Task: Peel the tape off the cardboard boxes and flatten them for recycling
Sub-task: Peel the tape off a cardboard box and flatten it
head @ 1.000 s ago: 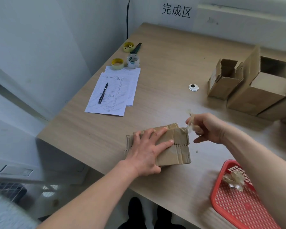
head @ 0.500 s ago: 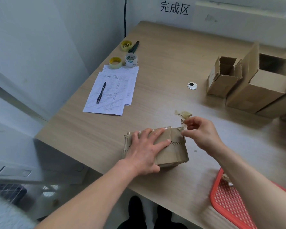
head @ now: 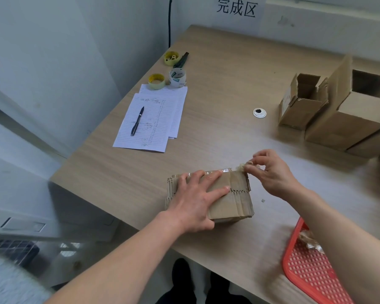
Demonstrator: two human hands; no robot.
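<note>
Hiding much of the flattened box [head: 233, 200], left hand [head: 195, 200]

Bare counter [head: 224, 84] lies open beyond the flattened box [head: 233, 198]; upright boxes [head: 342, 110] block the right, a red basket [head: 312, 270] the near corner.

My left hand [head: 195, 200] is lying flat on the flattened cardboard box [head: 230, 198], pressing it to the table [head: 228, 84], while my right hand [head: 270, 172] is pinching crumpled tape [head: 241, 166] at its far right corner.
</note>
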